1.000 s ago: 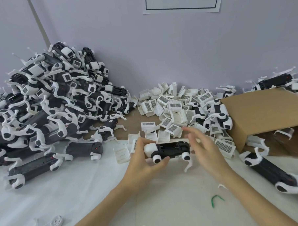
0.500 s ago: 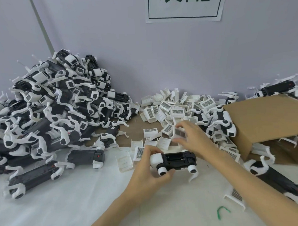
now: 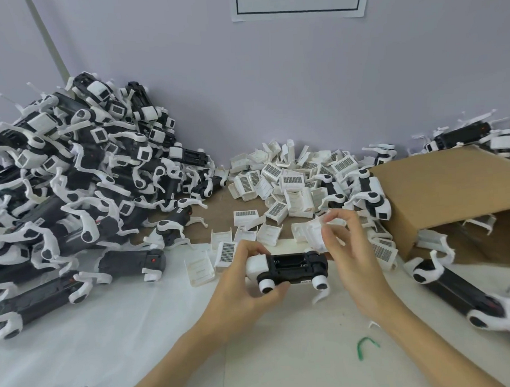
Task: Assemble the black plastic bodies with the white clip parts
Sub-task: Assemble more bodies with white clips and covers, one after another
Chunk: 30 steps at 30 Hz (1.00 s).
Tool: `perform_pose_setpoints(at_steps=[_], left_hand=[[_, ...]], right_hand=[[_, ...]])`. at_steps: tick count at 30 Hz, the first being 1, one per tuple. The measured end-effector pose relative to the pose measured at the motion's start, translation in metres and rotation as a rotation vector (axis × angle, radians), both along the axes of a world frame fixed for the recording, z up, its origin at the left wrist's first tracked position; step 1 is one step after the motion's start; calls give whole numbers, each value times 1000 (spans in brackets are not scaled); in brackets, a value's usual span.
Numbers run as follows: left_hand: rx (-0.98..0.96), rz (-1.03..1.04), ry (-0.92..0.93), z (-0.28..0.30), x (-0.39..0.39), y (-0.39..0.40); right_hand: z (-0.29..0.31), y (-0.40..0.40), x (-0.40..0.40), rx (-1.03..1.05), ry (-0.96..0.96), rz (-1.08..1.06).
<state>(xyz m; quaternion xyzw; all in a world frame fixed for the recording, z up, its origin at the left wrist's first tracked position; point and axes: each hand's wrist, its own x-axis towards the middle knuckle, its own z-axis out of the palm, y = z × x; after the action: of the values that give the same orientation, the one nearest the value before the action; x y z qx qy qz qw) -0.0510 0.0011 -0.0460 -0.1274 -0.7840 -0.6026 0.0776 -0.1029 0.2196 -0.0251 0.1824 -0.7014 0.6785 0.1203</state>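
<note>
Gripping the black body [image 3: 292, 268] by its white end, the left hand [image 3: 249, 284] steadies it. Just above, the right hand [image 3: 349, 247] pinches a white clip [image 3: 315, 234]. Both look light, stiff plastic; edges suit fingers best.

body [image 3: 292, 266]: black plastic, matt
clip [image 3: 314, 233]: white plastic, smooth
box [image 3: 446, 190], right of body: brown cardboard, matt
table [image 3: 137, 344]: white, smooth sheet

Assembled pile [image 3: 81, 201] left, loose clips [image 3: 288, 186] behind centre, box [image 3: 452, 196] right
</note>
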Motion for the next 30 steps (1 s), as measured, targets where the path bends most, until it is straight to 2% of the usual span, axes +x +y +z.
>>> perform_pose_setpoints(at_steps=[4, 7, 11, 14, 19, 22, 25, 27, 30], left_hand=[[-23, 7, -11, 1, 0, -2], [-19, 12, -13, 1, 1, -2], [-10, 5, 17, 2, 1, -2], [21, -8, 9, 3, 1, 0], [36, -30, 2, 3, 1, 0], [13, -43, 1, 4, 3, 0], [-12, -63, 33, 6, 5, -2], [-111, -23, 159, 4, 6, -2], [-315, 24, 435, 2, 3, 1]], right_hand=[[4, -3, 11, 139, 137, 2], [2, -7, 21, 349, 263, -14], [-2, -12, 34, 562, 315, 1], [-1, -14, 38, 628, 441, -6], [-1, -16, 38, 643, 468, -19], [1, -14, 36, 596, 383, 22], [5, -10, 30, 428, 271, 58], [6, -6, 27, 374, 132, 58], [4, -2, 22, 377, -69, 186]])
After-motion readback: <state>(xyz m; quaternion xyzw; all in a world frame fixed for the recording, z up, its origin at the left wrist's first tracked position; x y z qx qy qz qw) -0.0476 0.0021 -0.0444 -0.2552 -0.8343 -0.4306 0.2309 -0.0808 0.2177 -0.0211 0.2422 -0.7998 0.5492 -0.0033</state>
